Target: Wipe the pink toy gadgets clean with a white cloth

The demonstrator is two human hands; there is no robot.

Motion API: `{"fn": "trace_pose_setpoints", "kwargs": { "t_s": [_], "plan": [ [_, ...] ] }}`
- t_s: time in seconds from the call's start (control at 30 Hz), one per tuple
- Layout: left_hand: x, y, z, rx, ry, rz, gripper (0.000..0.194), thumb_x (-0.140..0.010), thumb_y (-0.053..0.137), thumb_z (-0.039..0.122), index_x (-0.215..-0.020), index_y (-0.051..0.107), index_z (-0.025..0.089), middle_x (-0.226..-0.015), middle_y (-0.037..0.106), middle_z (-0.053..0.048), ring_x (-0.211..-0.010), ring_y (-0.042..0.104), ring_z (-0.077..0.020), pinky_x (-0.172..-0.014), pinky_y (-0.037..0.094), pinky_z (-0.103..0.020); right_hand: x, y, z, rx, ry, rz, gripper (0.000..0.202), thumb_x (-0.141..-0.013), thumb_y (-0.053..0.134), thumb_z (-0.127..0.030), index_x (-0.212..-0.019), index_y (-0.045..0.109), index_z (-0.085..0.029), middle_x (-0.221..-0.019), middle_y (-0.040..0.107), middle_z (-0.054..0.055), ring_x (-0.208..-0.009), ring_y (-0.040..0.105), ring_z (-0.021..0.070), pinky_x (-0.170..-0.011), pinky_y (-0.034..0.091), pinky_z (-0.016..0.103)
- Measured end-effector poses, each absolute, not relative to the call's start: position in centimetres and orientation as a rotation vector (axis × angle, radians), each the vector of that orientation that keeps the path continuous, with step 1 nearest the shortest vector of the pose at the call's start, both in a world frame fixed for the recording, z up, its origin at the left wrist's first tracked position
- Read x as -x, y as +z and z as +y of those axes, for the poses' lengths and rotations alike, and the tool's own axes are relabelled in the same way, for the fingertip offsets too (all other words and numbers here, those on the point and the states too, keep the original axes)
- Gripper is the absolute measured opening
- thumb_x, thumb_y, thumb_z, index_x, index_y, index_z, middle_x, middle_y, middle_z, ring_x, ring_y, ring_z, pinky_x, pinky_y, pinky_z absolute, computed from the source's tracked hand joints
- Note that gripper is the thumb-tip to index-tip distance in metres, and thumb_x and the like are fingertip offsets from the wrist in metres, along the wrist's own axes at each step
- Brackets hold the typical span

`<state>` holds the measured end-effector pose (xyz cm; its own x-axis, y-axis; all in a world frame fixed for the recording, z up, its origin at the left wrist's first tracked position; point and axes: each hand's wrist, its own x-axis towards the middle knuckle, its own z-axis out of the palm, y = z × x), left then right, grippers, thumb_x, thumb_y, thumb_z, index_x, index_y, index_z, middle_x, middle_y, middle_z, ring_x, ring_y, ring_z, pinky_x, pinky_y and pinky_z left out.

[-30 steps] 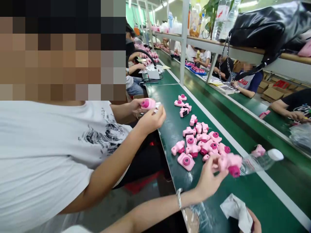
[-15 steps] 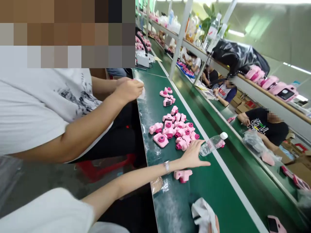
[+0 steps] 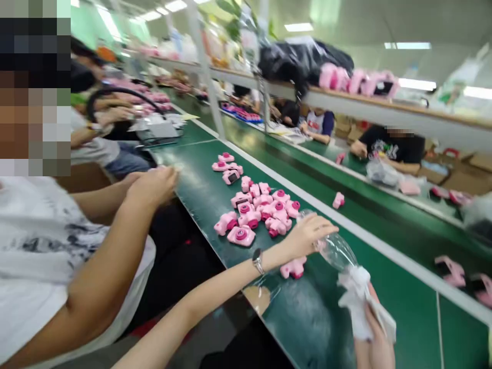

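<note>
My left hand (image 3: 309, 234) is wrapped round a clear plastic bottle (image 3: 338, 250), which is tilted with its neck toward my right hand. My right hand (image 3: 378, 325) holds a crumpled white cloth (image 3: 355, 292) over the cap end of the bottle, so the cap is hidden. Several pink toy cameras (image 3: 265, 205) lie in a loose pile just beyond my left hand. One more pink camera (image 3: 294, 267) sits below my left wrist on the green table (image 3: 307, 312).
A person in a white shirt (image 3: 34, 246) sits at the left, hands together at the table edge. Across the belt (image 3: 284, 164) other people work. A shelf (image 3: 415, 105) above holds bottles, a black bag and pink cameras. Pink parts (image 3: 449, 270) lie at the right.
My left hand has closed round the bottle, which has tipped over toward me. My right hand has come up with the cloth to the bottle's cap end. The view has turned right.
</note>
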<state>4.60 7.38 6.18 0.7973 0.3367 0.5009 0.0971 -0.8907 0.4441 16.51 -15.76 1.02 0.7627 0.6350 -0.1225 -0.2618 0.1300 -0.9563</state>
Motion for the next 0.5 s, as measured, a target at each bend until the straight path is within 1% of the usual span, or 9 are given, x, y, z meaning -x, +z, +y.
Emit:
{"fn": "trace_pose_setpoints", "kwargs": {
  "t_s": [0.07, 0.17, 0.23, 0.33, 0.5],
  "plan": [
    [-3.6, 6.7, 7.4, -2.809, 0.973, 0.319, 0.043, -0.093, 0.053, 0.009, -0.132, 0.062, 0.024, -0.128, 0.070, -0.008, -0.124, 0.061, -0.0222, -0.115, 0.039, -0.047, -14.6, 2.6, -15.8, 1.157, 0.730, -0.101, 0.056, -0.075, 0.078, -0.042, -0.127, 0.067, -0.024, -0.132, 0.068, 0.006, -0.130, 0.058, 0.0290, -0.112, 0.047, 0.047],
    [-2.7, 7.2, 7.5, -3.000, 1.178, 0.332, 0.048, -0.093, 0.048, 0.002, -0.131, 0.063, 0.026, -0.124, 0.073, -0.005, -0.121, 0.063, -0.0201, -0.112, 0.041, -0.045, -13.1, 5.2, -15.3, 1.022, 0.803, 0.053, 0.053, -0.069, 0.076, -0.042, -0.117, 0.073, -0.020, -0.135, 0.066, 0.009, -0.132, 0.057, 0.0318, -0.119, 0.037, 0.055],
    [-2.4, 7.5, 7.3, -3.040, 1.295, 0.361, 0.048, -0.092, 0.047, 0.000, -0.128, 0.064, 0.027, -0.122, 0.074, -0.004, -0.119, 0.064, -0.0198, -0.111, 0.042, -0.043, -12.5, 6.2, -15.0, 1.012, 0.803, 0.103, 0.049, -0.067, 0.076, -0.041, -0.112, 0.075, -0.020, -0.136, 0.066, 0.009, -0.134, 0.055, 0.0314, -0.122, 0.032, 0.055],
    [-2.2, 7.9, 6.8, -3.055, 1.421, 0.366, 0.047, -0.092, 0.046, -0.002, -0.124, 0.066, 0.027, -0.120, 0.076, -0.002, -0.117, 0.066, -0.0193, -0.110, 0.042, -0.043, -11.9, 6.8, -15.1, 1.007, 0.790, 0.142, 0.048, -0.068, 0.077, -0.042, -0.110, 0.075, -0.021, -0.138, 0.064, 0.008, -0.138, 0.051, 0.0304, -0.123, 0.031, 0.054],
    [-2.2, 8.5, 5.8, -3.083, 1.414, 0.342, 0.049, -0.091, 0.044, -0.003, -0.124, 0.066, 0.027, -0.120, 0.076, -0.002, -0.118, 0.066, -0.0190, -0.109, 0.044, -0.041, -11.7, 6.6, -15.5, 0.981, 0.773, 0.153, 0.045, -0.069, 0.076, -0.043, -0.108, 0.076, -0.021, -0.140, 0.063, 0.007, -0.139, 0.051, 0.0299, -0.121, 0.035, 0.054]
  ]
}}
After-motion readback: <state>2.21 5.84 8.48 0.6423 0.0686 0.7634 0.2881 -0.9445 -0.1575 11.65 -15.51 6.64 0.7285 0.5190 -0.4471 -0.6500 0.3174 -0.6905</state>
